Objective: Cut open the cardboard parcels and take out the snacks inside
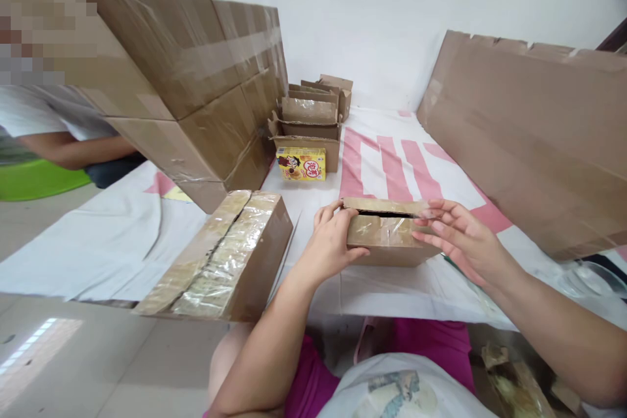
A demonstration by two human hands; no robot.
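A small brown cardboard box [386, 235] with clear tape on its front sits on the white and pink cloth [392, 163] right before me. My left hand [333, 241] grips its left end, thumb on the front face and fingers curled over the top flap. Against the box's right end rests my right hand [460, 238], its fingers stretched out and apart. The top flaps are nearly closed, a dark slit showing between them.
A taped flat carton [230, 255] lies at my left. Large stacked cartons [196, 85] rise behind it, a big flattened sheet [533, 130] leans at right. Several small open boxes [308, 121] and a yellow snack box [301, 164] stand farther back. Another person's arm [68, 147] shows at far left.
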